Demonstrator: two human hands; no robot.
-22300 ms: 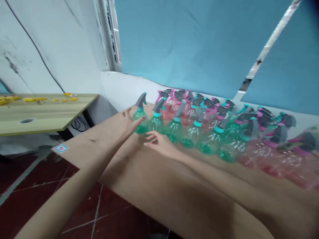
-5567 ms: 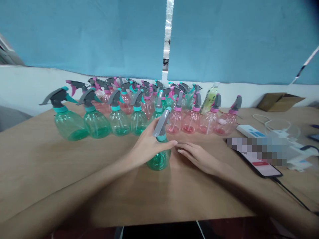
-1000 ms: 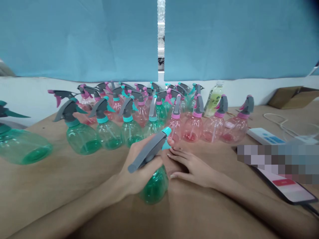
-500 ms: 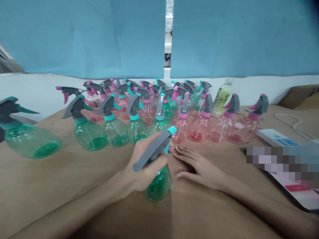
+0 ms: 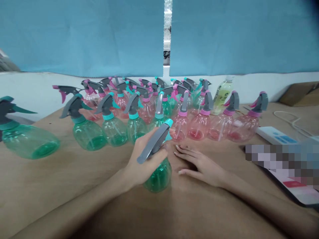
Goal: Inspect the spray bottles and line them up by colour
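Note:
My left hand (image 5: 144,157) is wrapped round the neck of a green spray bottle (image 5: 159,177) with a grey head and a turquoise nozzle, which points away from me. The fingers on its far side are partly hidden. My right hand (image 5: 203,166) lies on the table just right of that bottle, fingers stretched out, holding nothing. Beyond the hands runs a front row of spray bottles: green ones such as the green bottle (image 5: 114,131) on the left, pink ones such as the pink bottle (image 5: 198,127) on the right.
More spray bottles, pink and green, crowd behind the front row. One green bottle (image 5: 30,141) stands apart at far left. A labelled drink bottle (image 5: 221,96), a white box (image 5: 275,136), a white cable (image 5: 291,118), a partly blurred flat item (image 5: 302,194) and a brown carton (image 5: 299,94) are on the right.
My left hand and the held green spray bottle have moved slightly away from me, up in the view. My right hand has stayed nearly in place.

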